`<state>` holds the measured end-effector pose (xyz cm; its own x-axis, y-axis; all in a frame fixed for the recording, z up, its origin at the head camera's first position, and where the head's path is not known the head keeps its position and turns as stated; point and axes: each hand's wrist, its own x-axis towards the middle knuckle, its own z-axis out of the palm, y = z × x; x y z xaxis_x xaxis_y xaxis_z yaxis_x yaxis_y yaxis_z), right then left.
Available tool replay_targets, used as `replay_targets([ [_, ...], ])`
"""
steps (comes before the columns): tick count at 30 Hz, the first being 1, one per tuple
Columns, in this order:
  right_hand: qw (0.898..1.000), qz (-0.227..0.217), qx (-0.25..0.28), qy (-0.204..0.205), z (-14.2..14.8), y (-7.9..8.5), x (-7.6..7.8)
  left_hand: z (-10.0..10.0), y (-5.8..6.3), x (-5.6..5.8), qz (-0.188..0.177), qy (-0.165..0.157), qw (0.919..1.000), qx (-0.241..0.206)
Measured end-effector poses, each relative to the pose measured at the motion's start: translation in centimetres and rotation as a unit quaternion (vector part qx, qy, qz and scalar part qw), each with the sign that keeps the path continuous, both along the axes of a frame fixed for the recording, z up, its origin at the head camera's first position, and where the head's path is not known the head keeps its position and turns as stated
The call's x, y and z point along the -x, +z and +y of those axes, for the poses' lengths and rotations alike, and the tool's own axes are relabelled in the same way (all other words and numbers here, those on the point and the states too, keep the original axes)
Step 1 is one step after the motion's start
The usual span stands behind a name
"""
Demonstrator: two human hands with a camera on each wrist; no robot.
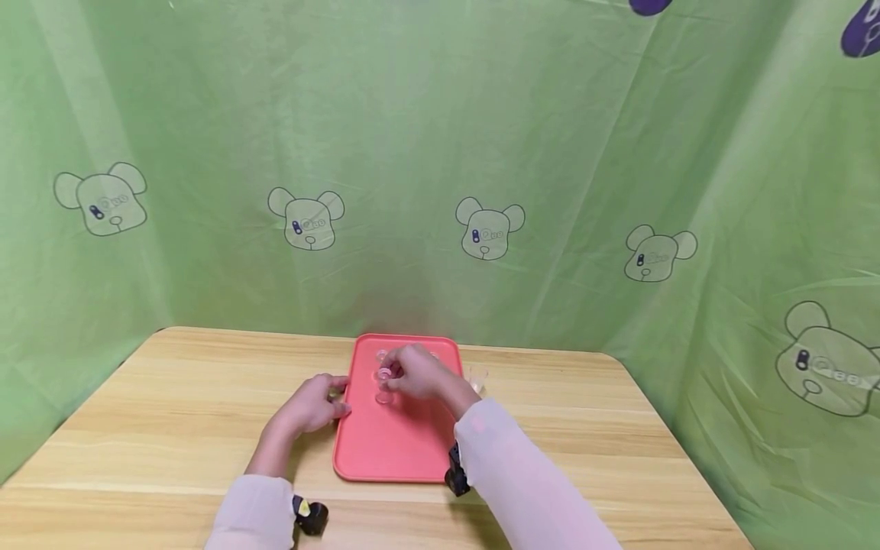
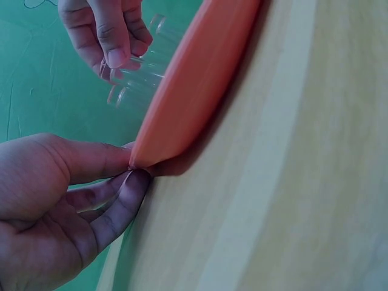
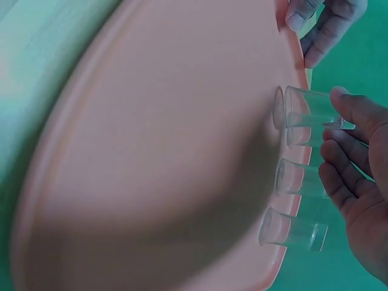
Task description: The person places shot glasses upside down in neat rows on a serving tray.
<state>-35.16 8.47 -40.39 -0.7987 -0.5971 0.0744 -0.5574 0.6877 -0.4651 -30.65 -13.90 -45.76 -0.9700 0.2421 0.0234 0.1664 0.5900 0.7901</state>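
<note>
A red tray (image 1: 395, 451) lies on the wooden table. My left hand (image 1: 312, 403) pinches its left edge, thumb on the rim and fingers underneath, as the left wrist view shows. Above the tray's far half, my right hand (image 1: 415, 372) holds a small clear glass (image 3: 312, 109) between thumb and fingers near its end. Whether that glass touches the tray I cannot tell. Other clear glasses stand on the tray, among them one glass (image 3: 292, 177) and another glass (image 3: 291, 230) in the right wrist view. In the head view, a glass (image 1: 384, 398) stands just nearer than the right hand.
Just right of the tray, a clear cup (image 1: 478, 376) stands on the table (image 1: 584, 428), partly behind the right wrist. Green sheeting (image 1: 399, 153) with bear-head drawings hangs behind the table and along its sides.
</note>
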Motion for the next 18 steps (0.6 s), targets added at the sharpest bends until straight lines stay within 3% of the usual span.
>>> replay_targets([
  [18, 1.0, 0.025, -0.001, 0.018, -0.51, -0.62, 0.09, 0.02, 0.07, -0.03, -0.008, 0.003, 1.0, 0.0],
])
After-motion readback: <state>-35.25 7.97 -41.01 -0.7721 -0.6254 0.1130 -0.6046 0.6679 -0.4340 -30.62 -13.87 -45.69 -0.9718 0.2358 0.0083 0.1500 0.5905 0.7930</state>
